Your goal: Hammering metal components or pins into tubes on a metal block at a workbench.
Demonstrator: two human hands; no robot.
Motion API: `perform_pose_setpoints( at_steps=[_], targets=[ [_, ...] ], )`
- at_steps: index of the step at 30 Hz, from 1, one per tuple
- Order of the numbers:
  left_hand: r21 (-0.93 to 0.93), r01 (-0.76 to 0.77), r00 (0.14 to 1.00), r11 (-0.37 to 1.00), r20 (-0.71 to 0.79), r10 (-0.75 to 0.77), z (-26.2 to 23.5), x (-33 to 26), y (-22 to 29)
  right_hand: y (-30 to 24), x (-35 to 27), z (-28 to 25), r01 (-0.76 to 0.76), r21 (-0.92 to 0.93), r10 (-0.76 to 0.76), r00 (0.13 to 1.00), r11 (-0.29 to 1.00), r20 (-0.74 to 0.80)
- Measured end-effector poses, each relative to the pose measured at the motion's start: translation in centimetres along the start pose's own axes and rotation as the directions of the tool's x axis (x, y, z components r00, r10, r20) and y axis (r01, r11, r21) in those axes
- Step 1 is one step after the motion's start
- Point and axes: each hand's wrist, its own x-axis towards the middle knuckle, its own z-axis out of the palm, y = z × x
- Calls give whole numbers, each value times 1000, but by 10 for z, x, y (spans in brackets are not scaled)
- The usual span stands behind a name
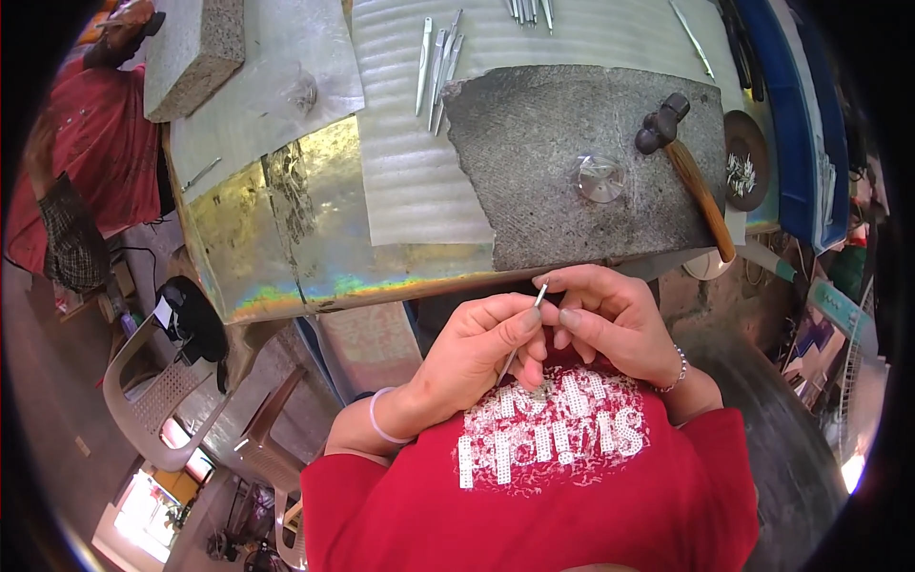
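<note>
Between the thumb and fingers of my left hand (481, 338) is a thin metal rod (540, 296), slanting with its upper tip up and to the right. Its lower end comes out beneath the fingers, over my red shirt. My right hand (620, 319) is close against it, fingers curled, with the index fingertip beside the rod's tip. Whether the right fingers pinch something small is hidden. Beyond my hands a rough grey stone slab (553, 124) lies on the table, bearing a hammer (701, 181) with a wooden handle and a small round clear dish (601, 179).
A brown bowl (746, 162) of small silvery pieces sits right of the slab, near a blue crate (796, 124). Slim metal tools (439, 71) lie on white foam sheeting (410, 181). At far left are a stone block (197, 57), another person's red clothing (95, 143) and a chair (157, 391).
</note>
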Motion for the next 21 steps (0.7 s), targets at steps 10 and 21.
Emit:
perform_pose_setpoints(
  at_steps=[10,21],
  targets=[
    [145,49,995,988,80,-61,12,1,7,-3,0,-6,-11,60,13,999,998,-35],
    [125,107,986,986,114,-121,14,8,7,-2,-2,-9,-17,156,24,999,988,-43]
  ],
)
